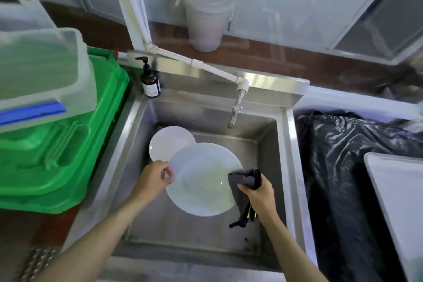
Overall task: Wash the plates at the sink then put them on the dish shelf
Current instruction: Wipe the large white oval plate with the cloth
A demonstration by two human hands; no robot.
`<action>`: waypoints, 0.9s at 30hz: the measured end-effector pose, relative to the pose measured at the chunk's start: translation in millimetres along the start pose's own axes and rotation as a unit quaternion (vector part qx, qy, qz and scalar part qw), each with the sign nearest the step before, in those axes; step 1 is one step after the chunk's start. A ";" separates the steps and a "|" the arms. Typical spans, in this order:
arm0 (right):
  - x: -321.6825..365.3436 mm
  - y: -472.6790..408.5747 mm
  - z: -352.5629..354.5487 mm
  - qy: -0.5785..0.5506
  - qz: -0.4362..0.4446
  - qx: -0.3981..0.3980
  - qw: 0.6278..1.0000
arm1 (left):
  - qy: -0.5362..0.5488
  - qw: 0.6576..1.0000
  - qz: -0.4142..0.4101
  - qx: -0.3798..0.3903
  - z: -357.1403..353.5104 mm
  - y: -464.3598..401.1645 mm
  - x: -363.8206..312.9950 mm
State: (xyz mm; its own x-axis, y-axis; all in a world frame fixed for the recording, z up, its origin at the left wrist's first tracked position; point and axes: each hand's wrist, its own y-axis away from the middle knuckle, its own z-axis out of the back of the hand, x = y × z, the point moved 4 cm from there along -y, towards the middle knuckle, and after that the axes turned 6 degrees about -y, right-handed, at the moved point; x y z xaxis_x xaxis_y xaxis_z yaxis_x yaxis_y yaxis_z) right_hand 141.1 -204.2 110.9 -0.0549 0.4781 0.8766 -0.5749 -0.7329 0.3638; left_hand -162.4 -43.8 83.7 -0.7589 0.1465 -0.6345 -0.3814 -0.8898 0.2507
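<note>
So the steel sink (pixel 289 135) is what holds everything here. A small white plate (pixel 167 144) leans in the back-left corner of the basin, propped against the wall I think, hard to be sure. A brown pump bottle (pixel 150 80) stands on the back-left rim. A tap (pixel 235 110) hangs over the basin.

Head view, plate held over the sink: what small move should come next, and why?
Probably sweep the dark cloth leftward across the large white plate. The right hand grips the cloth at the plate's right rim, the left hand pinches the opposite rim, and the face looks wet. A smaller plate waits behind it in the sink.
</note>
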 end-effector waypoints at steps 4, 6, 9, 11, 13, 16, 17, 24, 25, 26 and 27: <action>32.1 17.4 18.5 -0.046 0.035 -0.030 0.998 | -0.003 0.999 -0.040 -0.022 33.8 1.7 -38.9; 47.5 25.5 25.7 -0.059 0.058 -0.044 0.996 | -0.009 0.996 -0.074 -0.044 52.2 3.5 -58.0; 67.2 35.9 35.3 -0.075 0.085 -0.058 0.992 | -0.024 0.989 -0.118 -0.082 72.6 7.7 -79.6; 77.9 41.9 42.1 -0.076 0.099 -0.065 0.990 | -0.025 0.984 -0.141 -0.103 82.2 13.4 -91.7; 82.2 43.7 48.3 -0.068 0.107 -0.070 0.989 | -0.025 0.978 -0.168 -0.120 89.9 18.0 -102.4; 88.3 46.2 56.1 -0.064 0.116 -0.067 0.989 | -0.034 0.971 -0.190 -0.138 100.9 25.1 -112.7; 91.0 46.8 58.7 -0.066 0.121 -0.069 0.988 | -0.040 0.969 -0.195 -0.145 104.9 27.5 -115.5; 116.0 64.3 71.8 -0.082 0.147 -0.094 0.981 | -0.056 0.954 -0.229 -0.186 123.2 45.3 -134.6; 119.7 65.8 73.0 -0.086 0.156 -0.094 0.980 | -0.059 0.952 -0.231 -0.190 126.4 47.2 -137.5; 123.4 67.6 73.9 -0.090 0.164 -0.094 0.978 | -0.062 0.951 -0.235 -0.192 129.7 49.5 -141.2; 127.1 70.0 74.6 -0.093 0.172 -0.096 0.976 | -0.064 0.949 -0.241 -0.194 133.1 52.2 -145.4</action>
State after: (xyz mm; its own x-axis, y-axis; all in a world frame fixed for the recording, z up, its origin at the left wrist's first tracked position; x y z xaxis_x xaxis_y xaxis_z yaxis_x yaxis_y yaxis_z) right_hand 154.8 -230.8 271.3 -0.1333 0.1101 0.9849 -0.6911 -0.7226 -0.0128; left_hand -142.2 -54.1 286.3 -0.6134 0.6054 -0.5072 -0.4953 -0.7951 -0.3500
